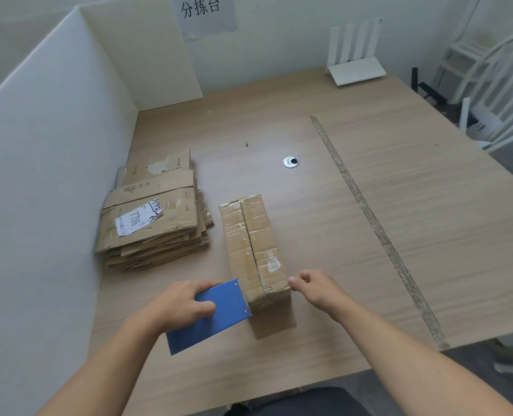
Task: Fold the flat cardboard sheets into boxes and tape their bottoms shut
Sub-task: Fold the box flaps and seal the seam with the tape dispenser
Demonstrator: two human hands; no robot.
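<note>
While box (264, 226) sits mid-table, seam (249, 235) up, beside the flat stack (150, 223), I log taping as the step. Left hand (183, 304) grips dispenser (216, 313) at its near end. Right hand (312, 285) is curled at the near corner; whether it holds anything I cannot tell. Next: run dispenser along seam.

Brown cardboard box (250, 235) is lying lengthwise mid-table w/ closed flaps facing up. A center seam is running front to back, and glossy tape is showing over it. Blue tape dispenser (216, 313) is touching the box's near-left corner. Stack of flat cardboard sheets (153, 223) is sitting just left of the box, w/ a white label on the top sheet.
</note>
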